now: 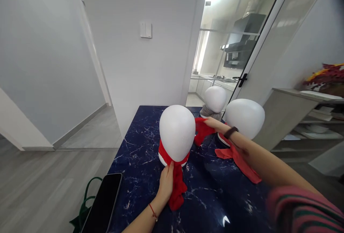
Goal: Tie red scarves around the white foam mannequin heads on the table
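Observation:
A white foam head [177, 132] stands on the dark blue marble table [215, 197], with a red scarf [176, 179] wrapped round its neck. My left hand [166, 184] grips the scarf's hanging end in front of the head. My right hand [211, 122] reaches behind the head and is closed on the scarf's other end [201, 131]. A second white foam head [244, 117] stands to the right with another red scarf [239, 163] trailing from its base across the table. A third white head [215, 98] stands at the far edge on grey cloth.
A black phone [103, 202] lies at the table's left front corner, above a green bag [83, 208] on the floor. A shelf unit [303, 118] with flowers stands at the right. A glass door [242, 47] is behind the table.

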The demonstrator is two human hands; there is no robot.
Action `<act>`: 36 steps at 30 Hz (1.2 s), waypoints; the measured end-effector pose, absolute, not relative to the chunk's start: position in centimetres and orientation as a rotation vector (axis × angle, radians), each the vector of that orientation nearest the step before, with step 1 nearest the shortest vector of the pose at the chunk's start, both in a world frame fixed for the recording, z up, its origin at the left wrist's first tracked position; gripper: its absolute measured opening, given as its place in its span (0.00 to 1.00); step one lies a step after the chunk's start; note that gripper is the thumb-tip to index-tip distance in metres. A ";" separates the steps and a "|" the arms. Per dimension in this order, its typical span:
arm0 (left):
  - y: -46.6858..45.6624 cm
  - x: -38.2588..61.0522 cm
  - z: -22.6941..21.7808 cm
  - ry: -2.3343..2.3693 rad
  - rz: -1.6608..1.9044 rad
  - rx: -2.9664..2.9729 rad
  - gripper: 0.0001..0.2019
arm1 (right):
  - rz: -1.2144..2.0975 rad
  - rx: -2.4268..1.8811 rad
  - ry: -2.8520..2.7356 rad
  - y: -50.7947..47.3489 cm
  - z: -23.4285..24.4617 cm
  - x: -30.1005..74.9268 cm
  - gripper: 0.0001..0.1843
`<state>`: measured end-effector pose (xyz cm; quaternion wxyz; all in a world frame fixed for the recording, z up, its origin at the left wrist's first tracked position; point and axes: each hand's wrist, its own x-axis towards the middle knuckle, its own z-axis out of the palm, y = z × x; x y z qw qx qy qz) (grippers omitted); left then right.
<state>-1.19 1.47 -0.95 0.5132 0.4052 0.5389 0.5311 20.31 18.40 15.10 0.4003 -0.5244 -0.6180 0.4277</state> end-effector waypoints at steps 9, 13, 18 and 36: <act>1.4 -1.0 0.0 1.204 1.333 1.013 0.28 | 1.882 -1.127 -1.405 0.2 4.5 23.5 0.23; 1.2 -1.0 0.2 1.197 1.359 1.030 0.27 | 1.472 -1.120 -1.308 -5.1 -1.1 16.0 0.28; 1.5 -1.3 -0.2 1.215 1.329 0.996 0.24 | 1.191 -1.230 -1.556 -6.3 -1.6 11.2 0.24; -0.7 -6.3 2.4 0.706 1.083 0.064 0.05 | 1.786 -0.978 -0.470 -3.7 0.4 12.2 0.16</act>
